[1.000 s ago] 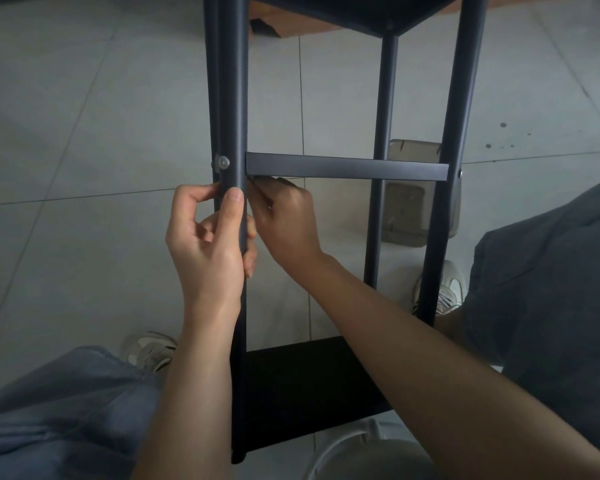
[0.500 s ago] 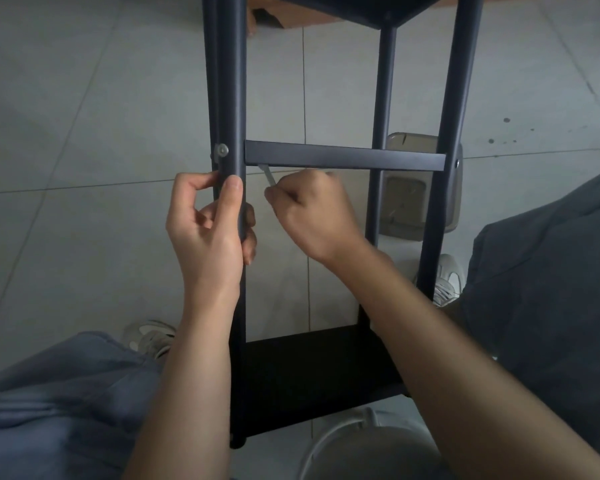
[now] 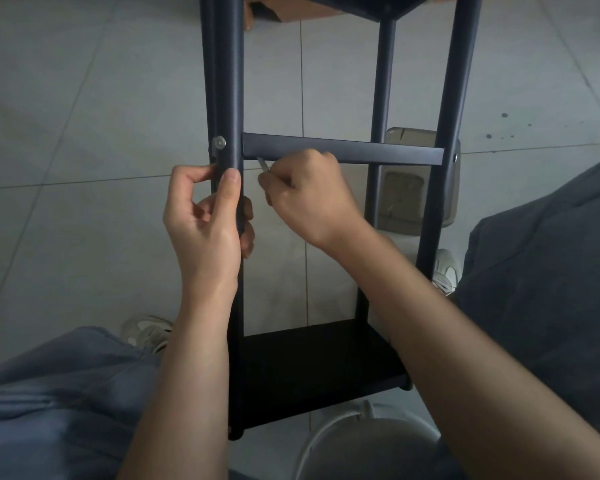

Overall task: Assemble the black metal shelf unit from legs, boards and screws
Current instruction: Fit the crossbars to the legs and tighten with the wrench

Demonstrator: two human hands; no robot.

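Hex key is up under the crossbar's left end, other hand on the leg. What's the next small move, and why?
Probably turn the hex key in the right hand again: it sits under the crossbar, by the leg the left hand steadies.

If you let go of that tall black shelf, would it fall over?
Maybe. The shelf unit looks tall and narrow on thin legs, so it could tip easily. The left hand grips the front leg, likely steadying it. The smooth tile floor might also let it slide.
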